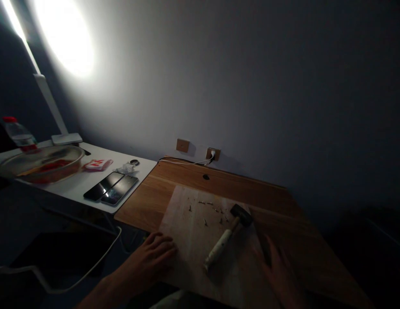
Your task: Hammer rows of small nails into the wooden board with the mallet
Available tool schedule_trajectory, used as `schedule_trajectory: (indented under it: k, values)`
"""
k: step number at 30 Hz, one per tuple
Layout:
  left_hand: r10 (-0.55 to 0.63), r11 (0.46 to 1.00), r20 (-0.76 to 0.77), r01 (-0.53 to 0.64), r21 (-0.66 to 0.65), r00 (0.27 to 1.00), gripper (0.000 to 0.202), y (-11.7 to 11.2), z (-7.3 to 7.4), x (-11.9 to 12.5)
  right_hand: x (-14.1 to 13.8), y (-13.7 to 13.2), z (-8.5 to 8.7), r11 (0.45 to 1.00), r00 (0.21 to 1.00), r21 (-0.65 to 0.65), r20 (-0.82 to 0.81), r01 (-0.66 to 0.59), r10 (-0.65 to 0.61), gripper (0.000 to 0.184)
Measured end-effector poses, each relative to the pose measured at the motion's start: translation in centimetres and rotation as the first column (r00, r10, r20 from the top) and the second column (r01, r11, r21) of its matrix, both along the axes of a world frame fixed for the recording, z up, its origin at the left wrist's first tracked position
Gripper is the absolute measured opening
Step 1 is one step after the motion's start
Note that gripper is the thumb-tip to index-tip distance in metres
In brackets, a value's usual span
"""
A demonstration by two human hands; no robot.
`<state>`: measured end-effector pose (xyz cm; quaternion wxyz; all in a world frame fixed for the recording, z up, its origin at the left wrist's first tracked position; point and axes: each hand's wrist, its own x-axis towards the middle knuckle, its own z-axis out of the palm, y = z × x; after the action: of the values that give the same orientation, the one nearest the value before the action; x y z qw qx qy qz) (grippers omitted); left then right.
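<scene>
A pale wooden board [190, 240] lies on the brown wooden desk. My left hand [157, 253] rests at the board's left edge, its fingers slightly bent and nothing seen in them. Beyond the board's right edge is my right hand [279, 268], blurred and dim, with thumb and fingers apart. A hammer [221, 244] with a dark head and a whitish wrapped handle lies slantwise on the board between my hands. Several small screws or nails [205, 222] are scattered near the hammer head, some upright, some lying; their exact kind is too small to tell.
A white table [90, 189] adjoins the desk [145, 201] on the left. It bears two phones [119, 190], a large clear bowl [58, 171], a red-and-white packet [97, 165], a red-capped bottle [21, 133] and a lit lamp [51, 103]. A plug sits in the wall socket [215, 153].
</scene>
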<state>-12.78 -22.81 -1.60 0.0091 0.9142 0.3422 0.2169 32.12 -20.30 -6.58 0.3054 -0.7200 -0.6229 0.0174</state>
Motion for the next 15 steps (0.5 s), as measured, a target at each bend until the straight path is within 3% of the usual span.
schedule_trajectory:
  k: [3,7,10,15]
  values:
    - [0.061,0.998,-0.036,-0.061,0.018,0.997,0.05,-1.3,-0.7,0.0,0.2,-2.2,-1.2,0.999,0.997,-0.05,0.073,-0.02,0.023,0.063]
    - [0.079,0.996,-0.082,-0.075,0.045,0.994,0.077,-2.4,-1.7,-0.3,-0.3,-2.4,-1.1,0.997,0.994,0.035,0.089,-0.064,0.06,0.055]
    - [0.131,0.987,-0.052,-0.126,0.1,0.99,0.063,-2.2,-2.6,-0.4,-1.4,-2.0,-0.8,0.992,0.991,0.073,0.092,-0.103,0.096,0.054]
    - [0.353,0.919,0.04,-0.354,0.173,0.935,0.039,0.5,-3.5,-1.1,-5.1,0.2,-0.8,0.992,0.994,0.083,0.065,-0.091,0.086,0.067]
